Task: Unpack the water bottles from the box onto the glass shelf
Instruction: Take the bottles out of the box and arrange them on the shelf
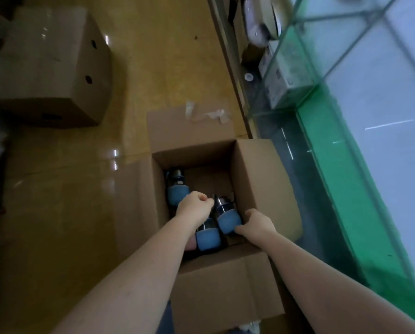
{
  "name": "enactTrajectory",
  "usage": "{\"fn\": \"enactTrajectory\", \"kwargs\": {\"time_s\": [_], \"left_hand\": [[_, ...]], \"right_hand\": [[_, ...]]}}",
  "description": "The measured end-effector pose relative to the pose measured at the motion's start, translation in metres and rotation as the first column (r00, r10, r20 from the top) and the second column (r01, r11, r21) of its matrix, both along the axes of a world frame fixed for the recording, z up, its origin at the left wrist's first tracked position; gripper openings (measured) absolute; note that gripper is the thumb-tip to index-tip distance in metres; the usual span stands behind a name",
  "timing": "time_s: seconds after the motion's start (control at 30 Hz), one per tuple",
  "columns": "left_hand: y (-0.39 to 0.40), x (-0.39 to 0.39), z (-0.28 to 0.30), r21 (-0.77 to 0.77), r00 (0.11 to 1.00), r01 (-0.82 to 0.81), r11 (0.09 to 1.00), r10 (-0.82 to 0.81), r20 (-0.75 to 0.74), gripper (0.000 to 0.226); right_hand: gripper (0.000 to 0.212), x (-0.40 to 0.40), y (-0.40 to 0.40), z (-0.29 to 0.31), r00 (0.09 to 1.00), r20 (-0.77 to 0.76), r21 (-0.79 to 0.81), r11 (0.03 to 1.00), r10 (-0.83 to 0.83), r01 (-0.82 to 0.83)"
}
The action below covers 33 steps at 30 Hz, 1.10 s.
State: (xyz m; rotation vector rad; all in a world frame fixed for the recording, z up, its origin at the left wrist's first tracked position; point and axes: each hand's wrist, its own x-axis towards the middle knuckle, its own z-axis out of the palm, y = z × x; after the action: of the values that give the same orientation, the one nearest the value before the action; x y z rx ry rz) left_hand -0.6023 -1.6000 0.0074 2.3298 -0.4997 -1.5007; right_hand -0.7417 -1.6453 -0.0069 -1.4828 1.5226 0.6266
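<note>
Gripping a blue-sleeved bottle (226, 219) by its lower end, the right hand (258, 225) curls round it inside the open box (257, 179). The left hand (194, 205) is fisted above a second bottle (207, 237); what it holds cannot be determined. Both forearms reach downward. The glass shelf (360, 75) stands to the right.

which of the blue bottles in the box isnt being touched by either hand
The far-left bottle, against the open box's left wall. The right hand grips the right-side bottle, and the left hand is curled above the nearest bottle.
</note>
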Motion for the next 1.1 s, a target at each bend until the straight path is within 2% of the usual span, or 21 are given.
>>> {"fn": "enactTrajectory", "kwargs": {"time_s": [0.17,0.27,0.4,0.5,0.63,0.73,0.83,0.9,1.0,1.1], "left_hand": [[-0.029,-0.02,-0.151,0.031,0.996,0.093,0.995,-0.093,0.001,0.04],[-0.037,-0.029,-0.231,0.057,0.995,0.101,0.993,-0.101,-0.005,0.047],[-0.045,-0.042,-0.306,0.118,0.999,0.044,0.992,-0.04,-0.034,0.058],[-0.056,-0.05,-0.339,0.161,0.998,0.009,0.987,0.001,-0.061,0.065],[-0.073,-0.053,-0.368,0.204,0.999,0.011,0.979,-0.002,-0.04,0.08],[-0.079,-0.054,-0.376,0.239,1.0,0.016,0.971,-0.012,-0.017,0.086],[-0.078,-0.052,-0.377,0.217,0.997,-0.058,0.974,0.065,-0.028,0.086],[-0.079,-0.049,-0.37,0.181,0.993,-0.108,0.978,0.114,-0.023,0.083],[-0.087,-0.041,-0.347,0.101,0.991,-0.132,0.986,0.129,0.042,0.078],[-0.096,-0.03,-0.304,0.004,0.983,-0.151,0.989,0.15,0.111,0.073]], "right_hand": [[0.07,0.002,0.0,-0.147,0.999,-0.014,0.011,0.999,-0.048,0.048],[0.07,0.003,0.004,-0.217,0.999,-0.032,-0.035,0.999,-0.006,0.005],[0.075,0.001,0.004,-0.28,0.994,-0.082,-0.115,0.99,0.067,-0.076],[0.075,0.0,-0.002,-0.312,0.991,-0.122,-0.091,0.993,0.062,-0.073],[0.083,0.003,-0.006,-0.341,0.988,-0.149,-0.076,0.996,0.029,-0.04],[0.099,0.005,-0.006,-0.343,0.991,-0.137,-0.044,0.999,0.005,-0.011],[0.09,0.008,-0.005,-0.341,0.991,-0.129,-0.083,0.997,-0.022,0.011],[0.086,0.01,-0.007,-0.335,0.994,-0.105,-0.113,0.994,-0.02,0.008],[0.099,0.014,-0.016,-0.313,0.998,0.024,-0.118,0.991,-0.061,0.064],[0.1,0.024,-0.025,-0.277,0.99,0.118,-0.176,0.98,-0.076,0.096]]}}
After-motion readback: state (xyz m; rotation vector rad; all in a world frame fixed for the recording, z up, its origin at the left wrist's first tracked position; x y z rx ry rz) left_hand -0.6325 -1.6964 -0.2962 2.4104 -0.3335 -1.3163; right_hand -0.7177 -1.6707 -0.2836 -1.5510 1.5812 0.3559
